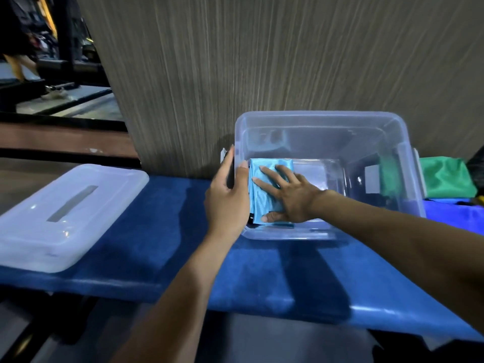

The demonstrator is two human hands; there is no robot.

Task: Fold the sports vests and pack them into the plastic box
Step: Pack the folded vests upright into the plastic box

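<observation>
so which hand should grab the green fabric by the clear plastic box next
Right, probably: the green fabric lies on that side, and the right hand only presses flat on the folded light-blue vest; the left hand grips the box wall.

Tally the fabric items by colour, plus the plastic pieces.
Light blue folded vest, in the plastic box under the right hand: 1
Green fabric, right of the box: 1
Blue fabric, below the green: 1
Clear plastic box, left wall held by the left hand: 1
Lid, off, on the blue surface: 1
Total: 5

Box – clear glossy plastic; vest – shiny cloth.
</observation>
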